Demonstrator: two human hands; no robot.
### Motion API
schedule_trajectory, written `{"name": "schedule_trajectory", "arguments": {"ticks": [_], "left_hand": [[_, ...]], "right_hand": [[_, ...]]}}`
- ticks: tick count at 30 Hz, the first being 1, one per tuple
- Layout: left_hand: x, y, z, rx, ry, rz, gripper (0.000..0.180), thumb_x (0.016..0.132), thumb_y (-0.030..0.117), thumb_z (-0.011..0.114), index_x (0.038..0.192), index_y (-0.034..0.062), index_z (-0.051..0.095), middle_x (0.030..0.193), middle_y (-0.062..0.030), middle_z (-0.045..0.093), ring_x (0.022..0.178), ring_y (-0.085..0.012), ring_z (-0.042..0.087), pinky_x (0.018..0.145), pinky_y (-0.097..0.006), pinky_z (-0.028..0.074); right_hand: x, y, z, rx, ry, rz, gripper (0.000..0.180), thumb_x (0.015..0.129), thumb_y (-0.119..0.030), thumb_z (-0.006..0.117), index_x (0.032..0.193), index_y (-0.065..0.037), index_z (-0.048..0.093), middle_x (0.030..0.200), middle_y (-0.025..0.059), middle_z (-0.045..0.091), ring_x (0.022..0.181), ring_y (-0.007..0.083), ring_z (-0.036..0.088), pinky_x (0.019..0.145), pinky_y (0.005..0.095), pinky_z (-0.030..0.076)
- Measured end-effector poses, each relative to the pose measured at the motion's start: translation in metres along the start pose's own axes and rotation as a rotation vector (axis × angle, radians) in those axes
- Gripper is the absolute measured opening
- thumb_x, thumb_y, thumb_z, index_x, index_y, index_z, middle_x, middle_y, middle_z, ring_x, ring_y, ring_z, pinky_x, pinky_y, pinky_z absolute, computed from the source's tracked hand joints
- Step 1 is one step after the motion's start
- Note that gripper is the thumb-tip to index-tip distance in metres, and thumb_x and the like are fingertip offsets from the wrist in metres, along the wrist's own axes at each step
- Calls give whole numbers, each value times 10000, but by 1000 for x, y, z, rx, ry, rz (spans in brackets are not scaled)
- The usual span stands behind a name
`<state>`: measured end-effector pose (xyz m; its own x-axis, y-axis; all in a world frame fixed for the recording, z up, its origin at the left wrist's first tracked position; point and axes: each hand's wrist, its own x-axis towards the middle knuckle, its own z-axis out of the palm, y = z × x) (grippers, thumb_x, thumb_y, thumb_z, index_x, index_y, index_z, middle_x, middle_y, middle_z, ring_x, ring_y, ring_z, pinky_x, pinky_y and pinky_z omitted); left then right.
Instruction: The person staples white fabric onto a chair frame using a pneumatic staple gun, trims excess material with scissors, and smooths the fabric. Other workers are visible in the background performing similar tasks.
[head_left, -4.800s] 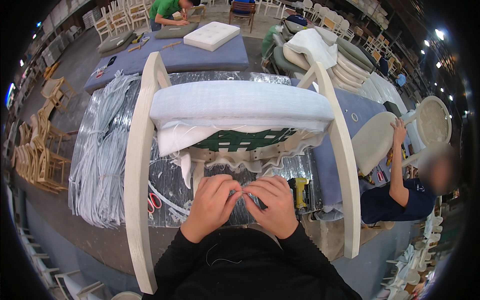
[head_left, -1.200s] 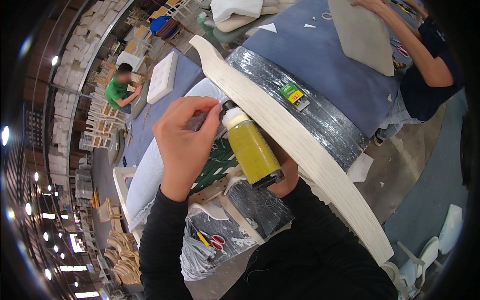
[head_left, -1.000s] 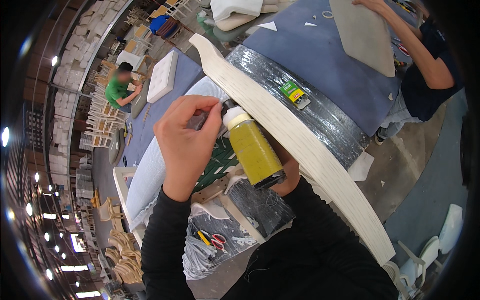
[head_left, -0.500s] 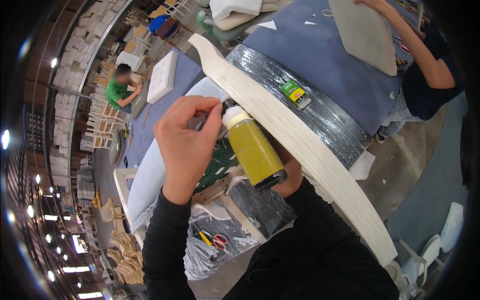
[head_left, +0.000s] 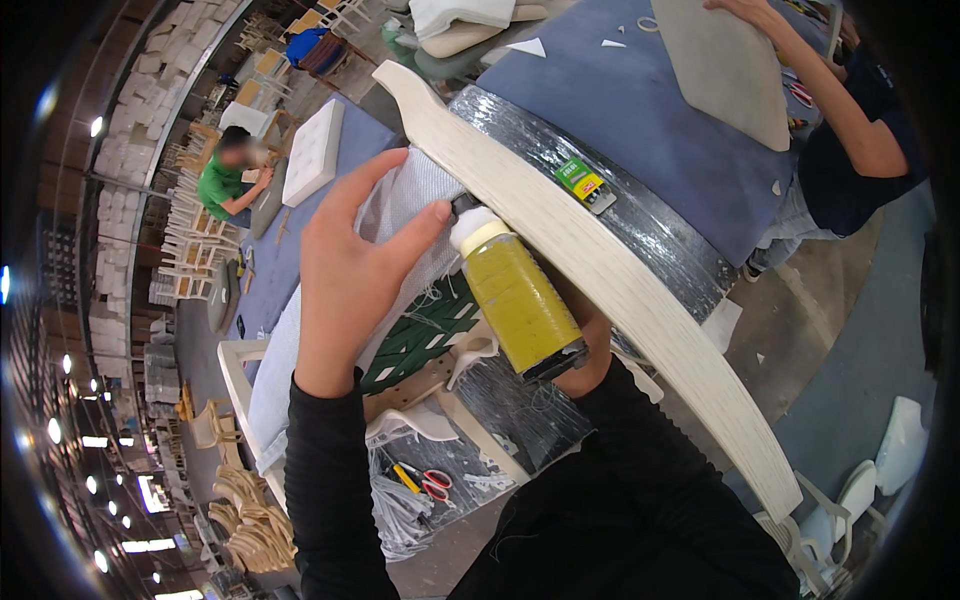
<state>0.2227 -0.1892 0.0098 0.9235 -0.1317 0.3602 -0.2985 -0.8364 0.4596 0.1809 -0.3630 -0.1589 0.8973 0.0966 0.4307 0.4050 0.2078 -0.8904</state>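
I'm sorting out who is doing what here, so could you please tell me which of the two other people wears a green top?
The person in the green top sits far off at upper left; the nearer person at upper right wears dark blue and holds a pale panel.

Glue bottle: clear plastic, filled with yellow-green liquid, white cap end; was tilted, nozzle up-left against pale wooden chair leg, base gripped in right hand, mostly hidden behind it. Chair leg: long, curved, whitewashed grain, ran diagonally. White-grey upholstery fabric was pressed beside nozzle under left hand, fingers spread.
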Motion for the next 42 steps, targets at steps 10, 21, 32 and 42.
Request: {"name": "schedule_trajectory", "arguments": {"ticks": [10,21,32,42], "left_hand": [[3,-8,4,-43,-20,-31,576,878,357,915,1337,48,756,1261,-182,788,1179,-333,743,1062,-420,543],[1,-2,2,-20,-22,-59,592,870,436,899,1326,84,765,1219,-177,802,1173,-338,747,1049,-426,548],[-2,-8,-1,40,-21,-42,664,869,501,886,1367,82,750,1297,-190,783,1236,-354,735,1073,-423,548],[-33,-40,-91,-107,-291,-43,616,1047,419,776,1497,17,652,1463,-193,709,1384,-314,655,1170,-430,494]], "right_hand": [[8,1,3,-26,23,9,554,1175,-272,567,1652,-32,421,1546,201,602,1369,288,673,1136,403,599],[6,0,10,-6,116,36,527,1124,-162,643,1610,-27,493,1505,205,648,1362,296,691,1095,409,626],[-6,-30,8,-541,174,-74,323,992,-172,788,1294,-58,772,1268,205,780,1174,410,744,1009,476,590],[-34,-119,47,953,81,603,433,1173,-443,598,1375,-63,644,919,9,602,925,148,576,986,370,513]]}}
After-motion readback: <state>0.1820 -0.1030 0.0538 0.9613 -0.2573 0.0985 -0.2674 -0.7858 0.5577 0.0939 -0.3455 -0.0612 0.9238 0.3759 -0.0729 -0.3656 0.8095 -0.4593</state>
